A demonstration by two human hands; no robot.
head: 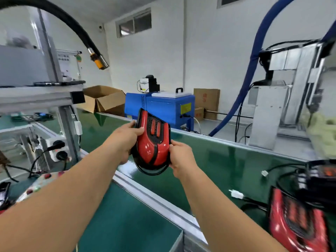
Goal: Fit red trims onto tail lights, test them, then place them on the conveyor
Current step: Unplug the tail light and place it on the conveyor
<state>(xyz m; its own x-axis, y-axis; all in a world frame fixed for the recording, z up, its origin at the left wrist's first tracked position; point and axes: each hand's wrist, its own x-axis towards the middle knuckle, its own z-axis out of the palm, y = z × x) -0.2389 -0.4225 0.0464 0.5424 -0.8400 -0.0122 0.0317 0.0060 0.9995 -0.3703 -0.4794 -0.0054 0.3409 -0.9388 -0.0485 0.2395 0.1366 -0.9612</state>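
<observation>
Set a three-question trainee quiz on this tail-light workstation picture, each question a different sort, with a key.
1. True or false: only one hand grips the raised red-and-black plastic tail light.
2. The other red tail light, lower right, lies: A) on the green conveyor belt; B) in a bin; C) on a shelf.
3. Fill in: beside the blue boxy machine stands an open ____ box.
Key: 1 false, left hand and right hand both grip it; 2 A; 3 cardboard.

Tail light point(151, 142): glossy red, black banding. Conveyor point(227, 160): dark green belt. Bench point(127, 220): teal mat. Machine point(160, 108): blue, yellow label.
</observation>
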